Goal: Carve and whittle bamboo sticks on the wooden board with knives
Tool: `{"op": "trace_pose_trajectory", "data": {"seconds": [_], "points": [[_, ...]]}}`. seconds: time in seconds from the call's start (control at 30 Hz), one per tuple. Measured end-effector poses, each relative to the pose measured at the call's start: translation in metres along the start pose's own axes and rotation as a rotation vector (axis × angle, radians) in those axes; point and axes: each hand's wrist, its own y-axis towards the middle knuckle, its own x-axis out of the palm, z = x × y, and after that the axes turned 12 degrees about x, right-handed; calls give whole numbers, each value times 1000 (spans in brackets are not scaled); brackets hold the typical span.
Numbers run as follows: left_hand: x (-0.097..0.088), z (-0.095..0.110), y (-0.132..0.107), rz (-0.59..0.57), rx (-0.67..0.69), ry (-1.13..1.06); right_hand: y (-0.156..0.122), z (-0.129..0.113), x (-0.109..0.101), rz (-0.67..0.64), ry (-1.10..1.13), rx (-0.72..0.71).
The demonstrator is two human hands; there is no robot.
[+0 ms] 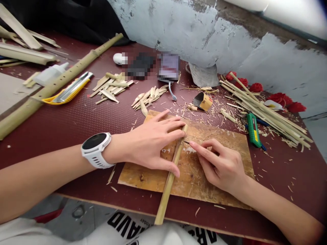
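A thin bamboo stick (168, 185) lies on a worn wooden board (224, 170), pointing from the near table edge toward the far side. My left hand (150, 143), with a white watch on the wrist, presses flat on the stick with fingers stretched out over it. My right hand (219, 163) is closed around a small blade tool, index finger extended along it. The dark tip touches the stick near its upper end.
A long bamboo pole (58, 83) and a yellow utility knife (68, 90) lie at the left. Cut bamboo slivers (109, 86) sit in piles behind the board. A green cutter (253, 129), a bundle of thin sticks (265, 110) and red flowers (281, 98) are at the right.
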Motion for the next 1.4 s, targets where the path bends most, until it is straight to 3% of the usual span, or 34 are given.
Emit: {"op": "trace_pose_trajectory", "data": {"seconds": [0.23,0.5,0.9,1.4], "points": [[1,5,-1,-51,-1,-21,0,0,0,21,46,-16],[4,5,1,24,-1,-26,1,2,2,-24,50,-3],[5,4,-1,-6,-10,-30,1,5,1,-41,51,-20],[4,3,-1,-59,-12,-28,6,14,-15,-155,-134,-163]]}}
